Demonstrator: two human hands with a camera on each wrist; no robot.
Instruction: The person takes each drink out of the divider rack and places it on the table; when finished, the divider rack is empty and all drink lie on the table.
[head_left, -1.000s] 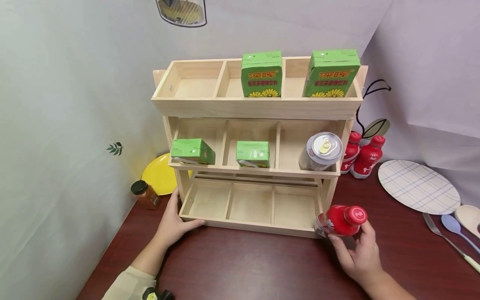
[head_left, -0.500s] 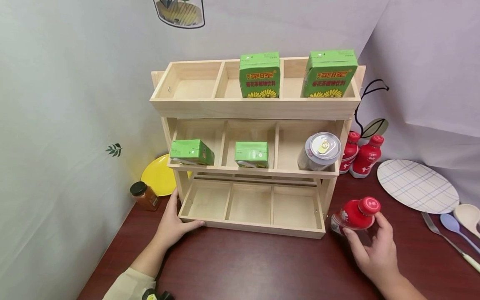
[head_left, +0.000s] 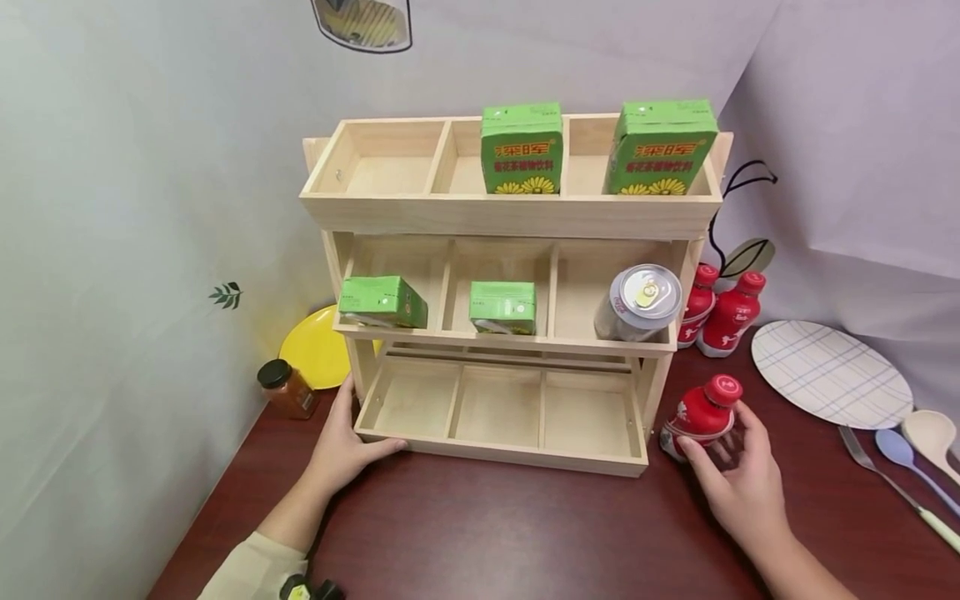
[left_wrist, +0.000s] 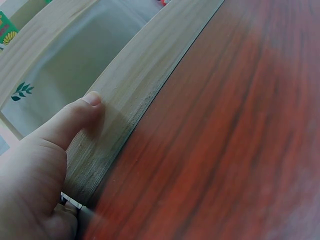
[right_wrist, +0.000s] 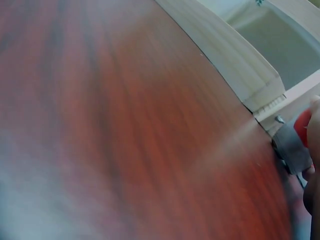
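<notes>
In the head view a three-tier wooden rack [head_left: 517,462] stands on the table. My left hand [head_left: 339,450] grips its lower left corner; the thumb [left_wrist: 90,100] lies along the front board, while the other fingers go round the side, partly hidden. To the right of the bottom tier, my right hand [head_left: 742,483] holds a red-capped plastic bottle [head_left: 701,417] between thumb and fingers. The bottle tilts slightly and is close beside the rack's right end; whether its base touches the table I cannot tell. In the right wrist view only a sliver of that hand and bottle [right_wrist: 292,150] shows.
Green drink cartons [head_left: 522,150] and a silver can [head_left: 639,304] occupy the upper tiers. Behind the rack's right side are two more red bottles [head_left: 731,317]. A checked plate [head_left: 832,375], fork [head_left: 885,475] and spoons lie right; a jar [head_left: 287,390] and yellow plate [head_left: 315,350] left.
My right hand has drawn the bottle from the bottom tier's right corner out to the right, then slightly back away from me, and the bottle stands more upright. My left hand stays on the rack.
</notes>
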